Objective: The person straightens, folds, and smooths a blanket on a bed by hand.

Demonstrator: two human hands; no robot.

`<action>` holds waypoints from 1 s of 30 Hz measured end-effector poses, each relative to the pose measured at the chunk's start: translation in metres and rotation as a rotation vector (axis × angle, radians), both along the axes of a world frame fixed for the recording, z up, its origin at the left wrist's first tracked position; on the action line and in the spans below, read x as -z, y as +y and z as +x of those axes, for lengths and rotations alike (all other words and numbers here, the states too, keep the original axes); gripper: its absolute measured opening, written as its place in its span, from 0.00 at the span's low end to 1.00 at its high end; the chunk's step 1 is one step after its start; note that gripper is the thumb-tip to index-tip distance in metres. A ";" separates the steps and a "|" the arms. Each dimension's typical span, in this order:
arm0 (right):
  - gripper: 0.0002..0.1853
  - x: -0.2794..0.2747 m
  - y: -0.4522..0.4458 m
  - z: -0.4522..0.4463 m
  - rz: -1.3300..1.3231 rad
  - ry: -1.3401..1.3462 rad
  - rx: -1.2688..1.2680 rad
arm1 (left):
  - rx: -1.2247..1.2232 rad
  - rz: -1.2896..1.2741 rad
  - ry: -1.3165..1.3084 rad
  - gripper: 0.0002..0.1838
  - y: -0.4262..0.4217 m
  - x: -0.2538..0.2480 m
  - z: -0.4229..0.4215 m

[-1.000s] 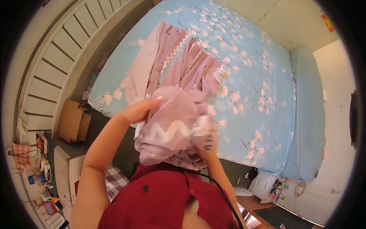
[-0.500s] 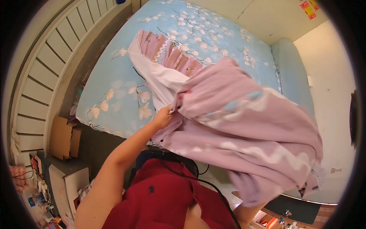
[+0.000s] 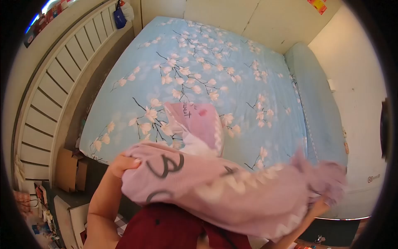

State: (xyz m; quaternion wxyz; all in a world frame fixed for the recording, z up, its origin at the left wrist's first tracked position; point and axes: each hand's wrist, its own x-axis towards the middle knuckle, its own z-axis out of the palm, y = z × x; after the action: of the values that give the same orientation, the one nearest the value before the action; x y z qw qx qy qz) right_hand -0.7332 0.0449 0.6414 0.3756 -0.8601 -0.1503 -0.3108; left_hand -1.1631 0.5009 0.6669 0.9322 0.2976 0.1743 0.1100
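A large pink printed blanket, with dark lettering, pale zigzag trim and a white underside, stretches across in front of my body. My left hand is closed on its left end, thumb on top. At the far right my right hand grips the other end, where the cloth bunches up and covers most of the fingers. One corner of the blanket hangs forward over the near part of the bed, showing a red spot and small writing. The right end is blurred by motion.
The bed has a light blue sheet with pink blossoms. A blue padded headboard runs along its right side. On the left are a white slatted panel, a cardboard box and a cabinet near my left elbow.
My left hand has moved left and my right hand has come into view at the right. The blanket has been pulled toward me and spread wider; its far part has slid nearer.
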 end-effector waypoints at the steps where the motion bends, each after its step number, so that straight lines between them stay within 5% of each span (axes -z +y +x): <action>1: 0.35 0.020 -0.006 0.008 -0.087 0.068 0.000 | 0.020 -0.028 0.210 0.23 0.002 0.058 -0.009; 2: 0.36 0.051 -0.016 0.018 -0.235 0.190 -0.006 | 0.040 -0.056 0.420 0.26 0.004 0.116 -0.014; 3: 0.36 0.091 -0.030 0.028 -0.397 0.319 -0.054 | 0.094 -0.113 0.438 0.27 -0.010 0.096 -0.001; 4: 0.33 0.129 -0.040 0.030 -0.533 0.452 -0.160 | 0.162 -0.305 0.528 0.26 -0.022 0.138 -0.017; 7: 0.31 0.171 0.001 0.024 -0.568 0.919 -0.585 | 0.067 -0.118 0.619 0.23 -0.015 0.150 0.014; 9: 0.37 0.176 0.074 0.062 -0.731 0.987 -0.452 | 0.018 0.109 0.579 0.24 0.021 0.195 0.035; 11: 0.32 0.227 0.142 0.213 -0.705 0.598 -0.815 | -0.063 0.393 0.557 0.24 0.054 0.225 0.057; 12: 0.31 0.243 0.206 0.330 -0.761 0.265 -0.777 | -0.128 0.579 0.566 0.24 0.077 0.234 0.072; 13: 0.31 0.169 0.299 0.350 -0.461 0.257 -0.683 | -0.225 0.855 0.575 0.24 0.134 0.216 0.118; 14: 0.32 0.071 0.388 0.329 -0.016 0.334 -0.744 | -0.442 0.689 0.396 0.24 0.159 0.119 0.156; 16: 0.34 -0.083 0.505 0.258 0.590 0.394 -1.011 | -0.729 0.596 0.109 0.29 0.239 0.053 0.209; 17: 0.35 -0.137 0.546 0.216 0.685 0.377 -1.141 | -0.577 0.356 -0.021 0.33 0.252 0.011 0.220; 19: 0.30 -0.138 0.595 0.152 0.441 0.301 -1.324 | -0.365 0.590 0.191 0.39 0.342 0.038 0.238; 20: 0.28 -0.130 0.610 0.127 0.287 0.269 -1.437 | -0.380 0.829 0.506 0.42 0.339 0.052 0.237; 22: 0.23 -0.060 0.623 0.089 -0.095 0.268 -1.609 | -0.159 1.310 0.961 0.43 0.349 0.097 0.234; 23: 0.23 -0.025 0.612 0.057 -0.169 0.567 -1.578 | -0.160 1.269 0.895 0.40 0.350 0.124 0.228; 24: 0.24 0.036 0.606 0.043 -0.311 0.513 -1.536 | -0.129 1.200 0.842 0.38 0.346 0.172 0.222; 26: 0.25 0.114 0.578 0.016 -0.471 0.902 -1.383 | -0.160 0.996 0.839 0.33 0.332 0.261 0.201; 27: 0.24 0.181 0.554 0.021 -0.528 0.841 -1.309 | 0.107 0.916 0.920 0.29 0.332 0.324 0.189; 30: 0.25 0.348 0.491 0.033 -0.643 1.051 -1.118 | 0.101 0.637 0.987 0.38 0.275 0.405 0.166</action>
State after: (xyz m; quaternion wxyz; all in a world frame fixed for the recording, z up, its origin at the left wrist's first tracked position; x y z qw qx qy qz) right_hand -0.6998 0.5362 0.2933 0.2319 -0.7570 -0.4418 0.4219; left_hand -0.9969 0.7759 0.2624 0.6094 0.5870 0.5315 -0.0394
